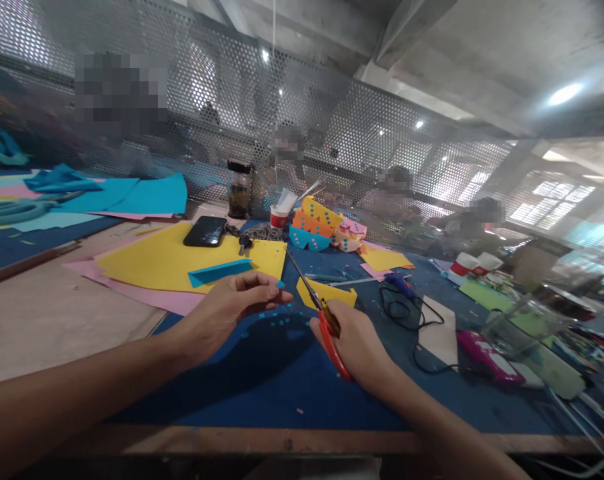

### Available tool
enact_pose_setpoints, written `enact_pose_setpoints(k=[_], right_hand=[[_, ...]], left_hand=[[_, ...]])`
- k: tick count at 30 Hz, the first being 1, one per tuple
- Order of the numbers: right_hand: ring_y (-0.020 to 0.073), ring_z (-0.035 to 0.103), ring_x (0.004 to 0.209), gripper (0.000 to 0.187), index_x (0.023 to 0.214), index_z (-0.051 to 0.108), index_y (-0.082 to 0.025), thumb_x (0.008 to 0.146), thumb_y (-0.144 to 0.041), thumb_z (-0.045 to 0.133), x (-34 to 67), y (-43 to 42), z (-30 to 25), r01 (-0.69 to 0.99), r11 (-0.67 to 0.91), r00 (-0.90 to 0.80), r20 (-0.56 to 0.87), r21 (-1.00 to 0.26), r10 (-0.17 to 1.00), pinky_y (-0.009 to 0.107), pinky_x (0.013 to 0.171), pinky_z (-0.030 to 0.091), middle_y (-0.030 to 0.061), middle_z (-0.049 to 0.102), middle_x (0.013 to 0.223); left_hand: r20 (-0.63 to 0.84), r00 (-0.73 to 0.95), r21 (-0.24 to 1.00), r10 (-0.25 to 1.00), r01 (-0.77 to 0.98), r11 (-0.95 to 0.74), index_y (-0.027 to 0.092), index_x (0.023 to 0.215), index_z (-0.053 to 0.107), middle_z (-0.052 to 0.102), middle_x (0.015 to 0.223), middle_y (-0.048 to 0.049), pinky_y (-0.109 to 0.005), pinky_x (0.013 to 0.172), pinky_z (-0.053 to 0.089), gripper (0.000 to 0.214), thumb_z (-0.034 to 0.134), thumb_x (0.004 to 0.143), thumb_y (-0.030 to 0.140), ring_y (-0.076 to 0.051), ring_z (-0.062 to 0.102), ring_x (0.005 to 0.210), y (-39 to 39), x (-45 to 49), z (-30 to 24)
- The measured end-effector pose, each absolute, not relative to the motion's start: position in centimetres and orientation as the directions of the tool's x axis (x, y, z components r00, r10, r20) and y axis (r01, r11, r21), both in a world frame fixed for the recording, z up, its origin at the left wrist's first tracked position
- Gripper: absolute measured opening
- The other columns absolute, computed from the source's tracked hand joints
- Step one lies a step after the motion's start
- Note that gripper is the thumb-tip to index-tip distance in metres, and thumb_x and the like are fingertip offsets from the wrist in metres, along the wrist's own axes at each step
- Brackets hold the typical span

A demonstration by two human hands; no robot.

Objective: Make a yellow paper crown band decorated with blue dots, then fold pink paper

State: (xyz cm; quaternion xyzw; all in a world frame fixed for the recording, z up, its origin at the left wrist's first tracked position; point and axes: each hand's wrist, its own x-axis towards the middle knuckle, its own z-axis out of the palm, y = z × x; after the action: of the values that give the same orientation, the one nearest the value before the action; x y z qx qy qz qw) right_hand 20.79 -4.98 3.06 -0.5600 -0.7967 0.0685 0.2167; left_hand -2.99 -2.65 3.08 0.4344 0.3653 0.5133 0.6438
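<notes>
My left hand [232,303] pinches a tiny teal paper bit [281,285] between its fingertips, just above the dark blue sheet [282,380]. My right hand [355,343] grips red-handled scissors [327,320], blades closed and pointing up-left toward the yellow paper sheet [167,257]. Several small teal squares [277,319] lie scattered on the blue sheet between the hands. A yellow paper scrap [327,292] lies just beyond the scissors. A teal paper strip [219,271] rests on the yellow sheet near my left hand.
A black phone [205,231], keys [245,241], a dark jar [239,190] and a red-white cup [280,215] stand behind. Folded coloured paper pieces [322,230] sit centre-back. A black cable [407,313], a pink device [487,357] and a clear container [532,333] lie right. People sit behind a mesh screen [332,133].
</notes>
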Motion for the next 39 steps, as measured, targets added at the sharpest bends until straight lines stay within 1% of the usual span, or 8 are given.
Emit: enact_pose_setpoints(k=[2, 5, 10, 15, 19, 24, 31, 39], right_hand=[[0.0134, 0.049, 0.062, 0.024, 0.079, 0.051, -0.022, 0.098, -0.034, 0.060, 20.8, -5.0, 3.1, 0.855, 0.364, -0.277, 0.268, -0.370, 0.923, 0.026, 0.061, 0.028, -0.0027, 0.059, 0.073], [0.0142, 0.051, 0.063, 0.023, 0.081, 0.052, -0.022, 0.098, -0.034, 0.060, 20.9, -4.9, 3.0, 0.861, 0.369, -0.283, 0.272, -0.350, 0.920, 0.026, 0.061, 0.028, -0.0025, 0.059, 0.074], [0.0171, 0.060, 0.073, 0.014, 0.089, 0.059, -0.021, 0.099, -0.031, 0.059, 20.8, -5.1, 3.0, 0.894, 0.375, -0.312, 0.260, -0.244, 0.914, 0.028, 0.064, 0.030, 0.0009, 0.065, 0.084], [0.0198, 0.064, 0.078, 0.014, 0.098, 0.061, -0.021, 0.100, -0.034, 0.057, 20.6, -5.5, 3.3, 0.910, 0.391, -0.352, 0.244, -0.135, 0.904, 0.030, 0.064, 0.029, 0.0045, 0.069, 0.099], [0.0199, 0.065, 0.077, 0.013, 0.101, 0.061, -0.021, 0.098, -0.034, 0.057, 20.5, -5.6, 3.4, 0.917, 0.391, -0.361, 0.241, -0.085, 0.901, 0.031, 0.062, 0.027, 0.0049, 0.069, 0.103], [0.0208, 0.066, 0.078, 0.014, 0.102, 0.061, -0.021, 0.098, -0.034, 0.057, 20.5, -5.7, 3.4, 0.917, 0.393, -0.369, 0.228, -0.065, 0.901, 0.031, 0.062, 0.028, 0.0055, 0.069, 0.105], [0.0223, 0.067, 0.080, 0.014, 0.102, 0.061, -0.021, 0.096, -0.034, 0.058, 20.3, -6.0, 3.8, 0.926, 0.372, -0.353, 0.208, -0.058, 0.912, 0.032, 0.063, 0.026, 0.0057, 0.069, 0.105], [0.0215, 0.065, 0.078, 0.013, 0.099, 0.063, -0.021, 0.094, -0.033, 0.063, 20.3, -6.0, 3.8, 0.936, 0.346, -0.329, 0.197, -0.061, 0.924, 0.032, 0.062, 0.023, 0.0043, 0.070, 0.098]], left_hand=[[-0.031, 0.210, 0.929, 0.977, -0.354, 0.106, 0.019, 0.083, 0.076, 0.083, 0.091, -0.0076, -0.025, 0.084, 0.056, 0.016, 0.089, 0.077, 0.027, -0.017, 0.076, 0.089, -2.6, -3.0, 3.0], [-0.020, 0.219, 0.932, 0.976, -0.350, 0.097, 0.018, 0.085, 0.077, 0.084, 0.093, -0.0082, -0.023, 0.082, 0.055, 0.014, 0.088, 0.078, 0.025, -0.017, 0.076, 0.088, -2.6, -3.0, 3.0], [0.021, 0.221, 0.942, 0.975, -0.332, 0.055, 0.019, 0.082, 0.078, 0.080, 0.089, -0.0049, -0.027, 0.089, 0.055, 0.016, 0.087, 0.080, 0.031, -0.019, 0.075, 0.094, -2.6, -3.1, 3.0], [0.058, 0.200, 0.952, 0.978, -0.305, 0.006, 0.019, 0.078, 0.076, 0.078, 0.086, -0.0042, -0.030, 0.087, 0.054, 0.018, 0.086, 0.081, 0.034, -0.020, 0.073, 0.090, -2.8, -3.1, 3.4], [0.080, 0.178, 0.952, 0.981, -0.306, -0.022, 0.020, 0.078, 0.076, 0.078, 0.086, -0.0036, -0.030, 0.086, 0.054, 0.014, 0.086, 0.081, 0.031, -0.019, 0.072, 0.087, -2.9, -2.9, 3.7], [0.076, 0.147, 0.952, 0.986, -0.305, -0.027, 0.020, 0.082, 0.079, 0.078, 0.087, -0.0031, -0.030, 0.085, 0.055, 0.014, 0.088, 0.075, 0.028, -0.018, 0.070, 0.083, -2.9, -2.8, 3.7], [0.064, 0.143, 0.955, 0.988, -0.295, -0.020, 0.020, 0.083, 0.079, 0.078, 0.086, -0.0023, -0.027, 0.081, 0.054, 0.015, 0.088, 0.075, 0.030, -0.017, 0.071, 0.082, -2.9, -2.9, 3.6], [0.080, 0.125, 0.972, 0.989, -0.231, -0.049, 0.020, 0.084, 0.079, 0.079, 0.085, -0.0033, -0.029, 0.076, 0.054, 0.018, 0.088, 0.075, 0.033, -0.020, 0.072, 0.081, -3.0, -3.0, 3.6]])
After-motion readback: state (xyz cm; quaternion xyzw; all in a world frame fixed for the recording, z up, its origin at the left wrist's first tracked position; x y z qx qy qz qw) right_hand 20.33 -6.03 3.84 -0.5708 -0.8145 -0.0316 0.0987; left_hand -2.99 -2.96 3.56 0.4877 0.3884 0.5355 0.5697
